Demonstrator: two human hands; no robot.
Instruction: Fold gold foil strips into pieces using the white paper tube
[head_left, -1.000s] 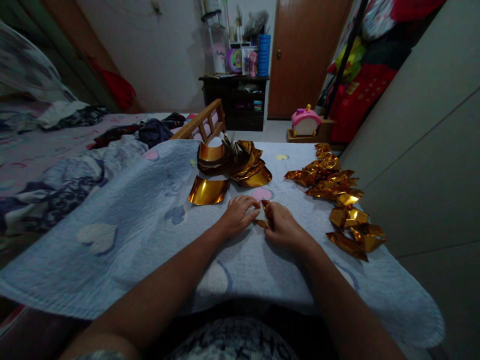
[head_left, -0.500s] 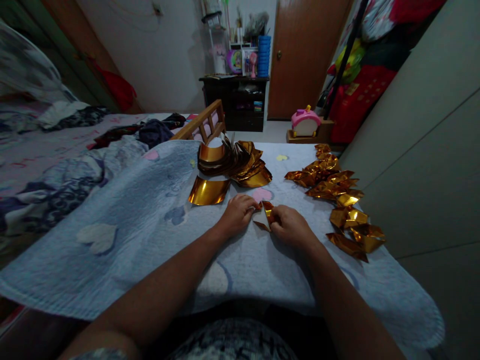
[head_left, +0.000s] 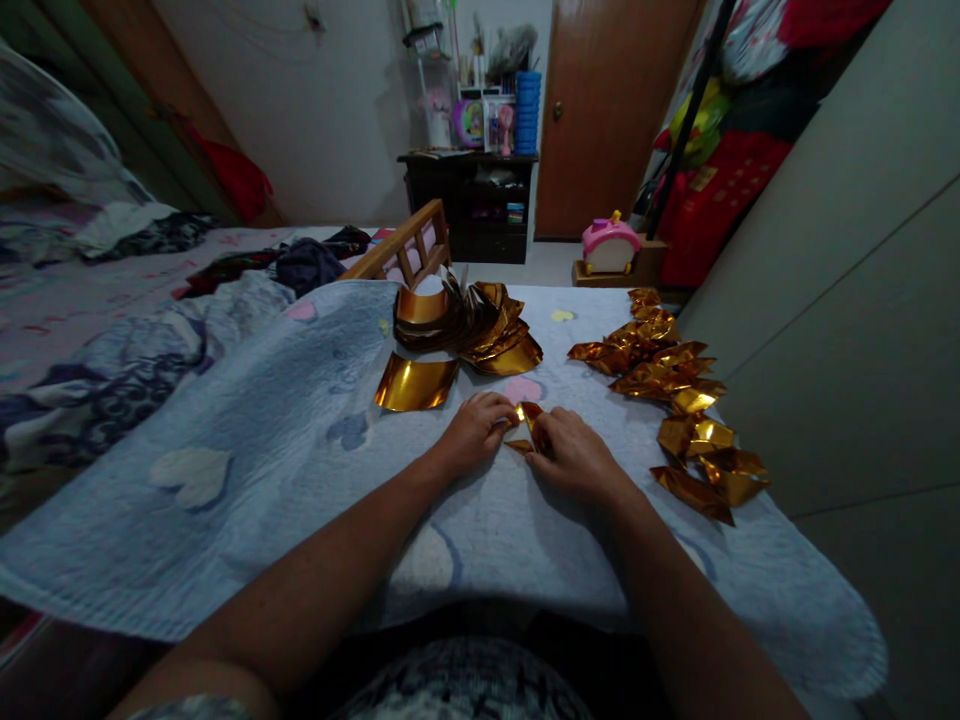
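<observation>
Gold foil piece (head_left: pixel 531 412) | between both hands (head_left: pixel 475 430) | hands slightly apart, each pinching it

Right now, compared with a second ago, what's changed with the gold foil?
The right hand moved slightly right, spreading the gold foil piece, then came partway back toward the left hand. Both hands are still on it. The foil stack and the folded foil pieces stayed put.

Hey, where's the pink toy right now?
In the head view, the pink toy is beyond the table's far edge, right of centre, on a box near the door.
</observation>
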